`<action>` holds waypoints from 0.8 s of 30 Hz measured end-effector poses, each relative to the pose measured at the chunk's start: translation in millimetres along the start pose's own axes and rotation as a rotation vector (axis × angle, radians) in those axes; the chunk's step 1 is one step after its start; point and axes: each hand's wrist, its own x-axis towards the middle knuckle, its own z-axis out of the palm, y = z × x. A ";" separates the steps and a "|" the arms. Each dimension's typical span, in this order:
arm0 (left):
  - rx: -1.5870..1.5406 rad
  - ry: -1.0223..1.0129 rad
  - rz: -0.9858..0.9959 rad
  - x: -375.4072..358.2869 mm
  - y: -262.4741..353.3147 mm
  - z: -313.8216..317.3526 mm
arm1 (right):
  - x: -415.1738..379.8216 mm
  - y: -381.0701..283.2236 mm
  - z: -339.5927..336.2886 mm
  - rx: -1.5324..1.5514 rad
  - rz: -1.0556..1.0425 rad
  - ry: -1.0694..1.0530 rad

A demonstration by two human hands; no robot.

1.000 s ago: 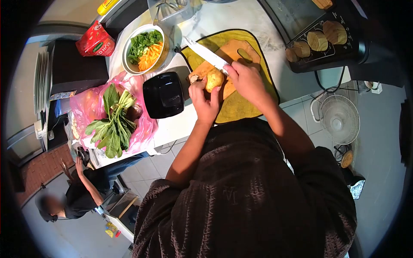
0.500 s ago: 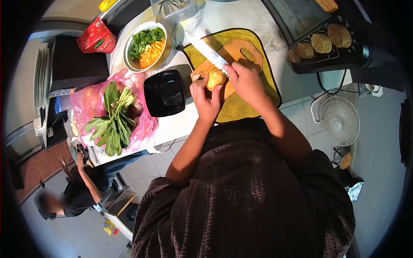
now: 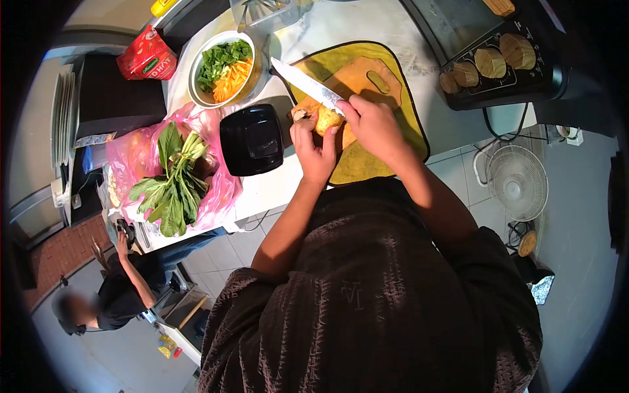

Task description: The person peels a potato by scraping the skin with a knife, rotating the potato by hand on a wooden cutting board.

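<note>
My left hand [image 3: 316, 150] is closed on a yellowish potato [image 3: 327, 120], steadying it on a wooden cutting board [image 3: 360, 80]. In my right hand [image 3: 375, 126] is a knife [image 3: 305, 82], its long pale blade pointing up and left. The blade's lower part lies against or just above the potato; exact contact cannot be made out. A small whitish piece [image 3: 299, 114] sits by my left fingertips. Beneath the board lies a dark-edged yellow mat [image 3: 360, 165]. A black square bowl [image 3: 251, 141] stands left of my left hand.
Chopped greens and orange shreds fill a round bowl [image 3: 194, 84]. Leafy greens [image 3: 171, 190] lie on a pink plastic bag [image 3: 226, 196]. A red pouch [image 3: 147, 56], a clear container [image 3: 278, 19] and a black oven [image 3: 504, 72] stand around. Another person [image 3: 134, 285] is at lower left.
The knife and my right hand have shifted slightly up and left, and the blade lies at a flatter angle. My left hand keeps its hold on the potato.
</note>
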 end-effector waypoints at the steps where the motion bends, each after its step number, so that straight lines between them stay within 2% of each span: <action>1: 0.008 0.002 0.003 0.4 -1.1 0.6 | 1.7 0.7 2.2 -0.002 -0.001 0.008; 5: -0.004 0.030 0.004 0.6 -3.0 3.0 | 11.1 5.8 2.3 -0.019 0.019 0.034; 7: 0.053 -0.030 0.088 0.9 -1.6 -0.4 | 15.5 2.0 -2.7 -0.070 0.051 0.032; 11: 0.027 -0.015 0.018 -0.5 -2.4 0.9 | 6.4 1.4 1.4 -0.066 0.001 -0.017; 13: 0.009 -0.001 -0.003 -0.9 -4.3 3.7 | 12.2 8.2 5.4 -0.109 0.036 0.051; 17: -0.201 0.032 -0.284 -2.2 -10.3 6.5 | 11.2 16.7 1.2 -0.066 0.018 0.093; 19: -0.125 -0.010 -0.287 5.8 1.4 -1.4 | 1.3 4.4 -6.0 0.044 0.046 0.078; 21: 0.005 -0.162 -0.265 18.6 14.4 -8.6 | -2.5 7.2 -3.0 0.060 0.052 0.069; 24: 0.225 -0.207 -0.189 28.8 29.1 -14.8 | -7.8 16.6 1.0 0.024 0.067 0.110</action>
